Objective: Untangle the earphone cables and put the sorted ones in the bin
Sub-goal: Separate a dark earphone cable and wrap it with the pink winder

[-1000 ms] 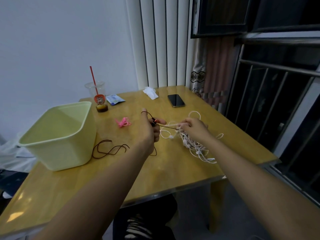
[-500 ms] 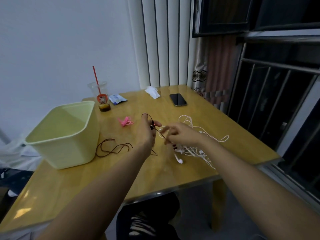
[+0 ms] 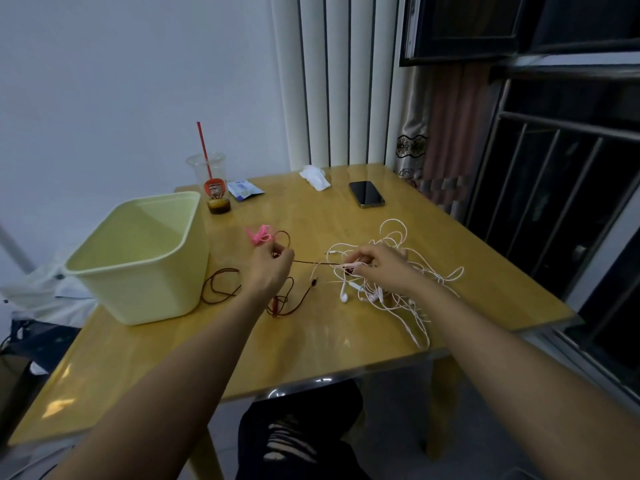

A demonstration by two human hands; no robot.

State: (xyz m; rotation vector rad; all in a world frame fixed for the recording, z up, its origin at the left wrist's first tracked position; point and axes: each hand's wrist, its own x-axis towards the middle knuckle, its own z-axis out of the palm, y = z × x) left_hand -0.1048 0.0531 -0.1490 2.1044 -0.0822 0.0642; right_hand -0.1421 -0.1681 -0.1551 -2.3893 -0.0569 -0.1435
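Observation:
A dark red earphone cable [image 3: 221, 284] loops on the wooden table [image 3: 311, 348] beside a pale green bin [image 3: 138, 261]. My left hand [image 3: 268, 268] pinches this dark cable above the table. A taut stretch of it runs right to my right hand [image 3: 381, 266], which pinches it at the edge of a tangle of white earphone cables [image 3: 398, 292]. The white tangle lies under and around my right hand. A small pink cable bundle [image 3: 259, 235] lies just beyond my left hand.
A plastic cup [image 3: 211, 181] with a red straw, a blue packet [image 3: 244, 189], a crumpled tissue [image 3: 315, 176] and a black phone [image 3: 366, 194] sit at the table's far side. Window bars stand at the right. My knees show below the near edge.
My hands have drawn apart, pulling the dark cable taut between them. More of the dark cable lies loose on the table by my left wrist, and the white tangle has spread.

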